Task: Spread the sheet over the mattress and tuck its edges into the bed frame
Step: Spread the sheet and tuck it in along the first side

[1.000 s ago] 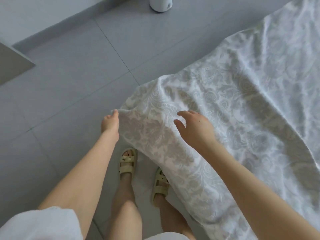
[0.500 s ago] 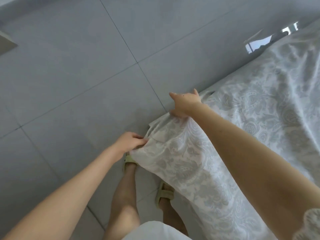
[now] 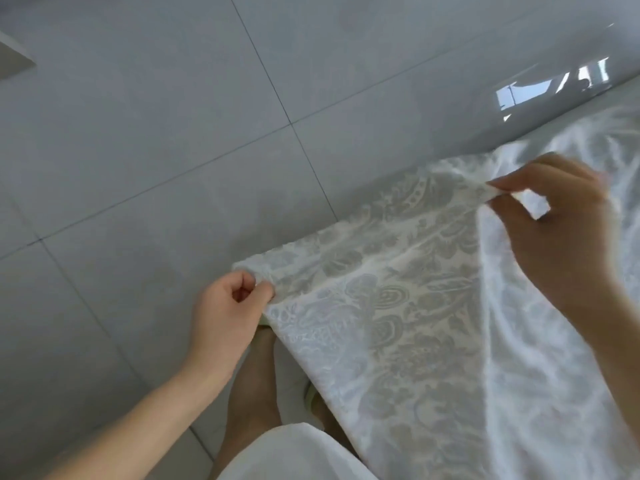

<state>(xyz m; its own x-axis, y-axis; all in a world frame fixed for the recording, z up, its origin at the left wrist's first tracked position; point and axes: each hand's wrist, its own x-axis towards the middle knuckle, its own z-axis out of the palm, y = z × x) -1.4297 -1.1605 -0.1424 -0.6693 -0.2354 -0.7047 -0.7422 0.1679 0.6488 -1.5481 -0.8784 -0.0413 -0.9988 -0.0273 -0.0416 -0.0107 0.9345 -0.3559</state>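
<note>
Pinching the sheet at two points along its upper edge, both hands have a firm hold.

The left hand is at the lower centre-left of the frame. Its fingers are curled, and thumb and forefinger are closed on the corner of the cloth. The right hand is at the right side of the frame and slightly blurred. Thumb and forefinger nip a small fold of the same edge, with the other fingers bent behind it.

The edge runs in a fairly straight slanted line from the left grip up to the right grip. The rest of the cloth falls away from that line toward the lower right and fills that part of the frame. It is white with a pale grey-beige paisley pattern, and a long crease drops below the right hand.

The grey tiled floor takes up the upper left. A bright window reflection lies on it at the upper right.

Bare legs show at the bottom centre, just left of the hanging cloth. A bit of pale sandal peeks out at the cloth's border, and a white garment sits at the bottom edge.

Against half a second ago:
- The left hand keeps the corner and sits in much the same part of the frame.
- The right hand was lying on the edge near the upper centre with its fingers spread. It is now far to the right, pinching.
- The edge between the hands is longer and drawn straighter.
- Less of the feet shows.
</note>
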